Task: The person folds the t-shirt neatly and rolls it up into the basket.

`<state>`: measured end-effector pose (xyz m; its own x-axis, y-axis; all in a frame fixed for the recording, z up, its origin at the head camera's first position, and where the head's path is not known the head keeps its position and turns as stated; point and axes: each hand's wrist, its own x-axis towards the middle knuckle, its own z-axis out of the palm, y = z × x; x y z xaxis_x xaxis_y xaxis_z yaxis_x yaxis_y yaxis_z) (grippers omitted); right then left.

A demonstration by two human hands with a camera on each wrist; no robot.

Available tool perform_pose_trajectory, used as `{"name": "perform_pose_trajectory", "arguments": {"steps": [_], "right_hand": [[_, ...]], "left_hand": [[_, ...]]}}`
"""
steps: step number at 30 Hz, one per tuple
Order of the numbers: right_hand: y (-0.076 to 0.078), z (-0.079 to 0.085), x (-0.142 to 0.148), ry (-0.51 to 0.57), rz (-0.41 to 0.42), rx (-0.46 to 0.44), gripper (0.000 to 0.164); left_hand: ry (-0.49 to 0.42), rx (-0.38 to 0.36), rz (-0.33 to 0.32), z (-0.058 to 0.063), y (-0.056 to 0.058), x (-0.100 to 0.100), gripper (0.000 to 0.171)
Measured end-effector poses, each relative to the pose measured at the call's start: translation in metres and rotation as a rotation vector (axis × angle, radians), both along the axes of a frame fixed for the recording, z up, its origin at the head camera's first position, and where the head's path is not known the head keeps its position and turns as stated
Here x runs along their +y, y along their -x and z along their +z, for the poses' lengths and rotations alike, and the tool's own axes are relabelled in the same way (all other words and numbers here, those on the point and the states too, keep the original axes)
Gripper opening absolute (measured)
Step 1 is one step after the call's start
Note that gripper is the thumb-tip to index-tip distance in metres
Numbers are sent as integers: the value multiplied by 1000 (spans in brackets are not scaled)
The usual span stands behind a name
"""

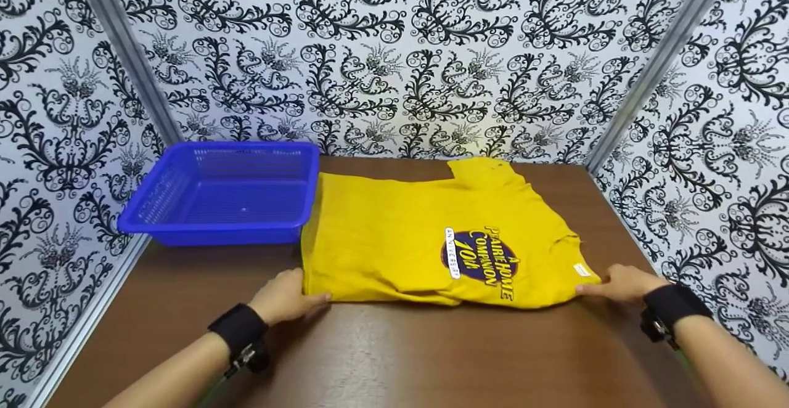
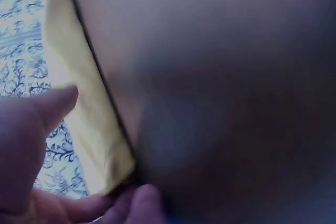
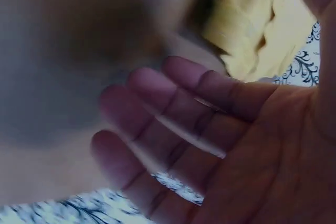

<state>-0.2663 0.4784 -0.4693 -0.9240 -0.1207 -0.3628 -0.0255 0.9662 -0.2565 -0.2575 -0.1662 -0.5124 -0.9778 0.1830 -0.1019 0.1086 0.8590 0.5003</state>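
Note:
A yellow T-shirt (image 1: 382, 229) lies folded lengthwise on the brown table, its hem at the left and collar at the right. A dark round print with lettering shows on its chest, and a white label sits by the collar. My left hand (image 1: 286, 297) touches the near hem corner; in the left wrist view its thumb (image 2: 58, 103) is over the cloth, apart from the fingers at the hem. By the collar, my right hand (image 1: 622, 283) reaches the shirt with its thumb. The right wrist view shows straight, spread fingers (image 3: 157, 98) beside the cloth.
A blue plastic basket (image 1: 228, 235) with slotted sides stands at the back left, close against the shirt's hem. Black-and-white patterned walls (image 1: 382, 63) enclose the table (image 1: 431, 359) at the back and both sides, with metal posts (image 1: 653, 81) at the corners.

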Motion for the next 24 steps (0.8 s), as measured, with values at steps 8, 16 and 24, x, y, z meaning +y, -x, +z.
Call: {"name": "perform_pose_trajectory", "arguments": {"steps": [8, 16, 24], "right_hand": [[-12, -33, -7, 232, 9, 199, 44], [-9, -34, -16, 270, -82, 285, 28], [0, -18, -22, 605, -244, 319, 48]], "left_hand": [[-197, -42, 97, -7, 7, 12, 31], [-187, -149, 112, 7, 7, 4, 22], [-631, -136, 179, 1, 10, 8, 16]]}}
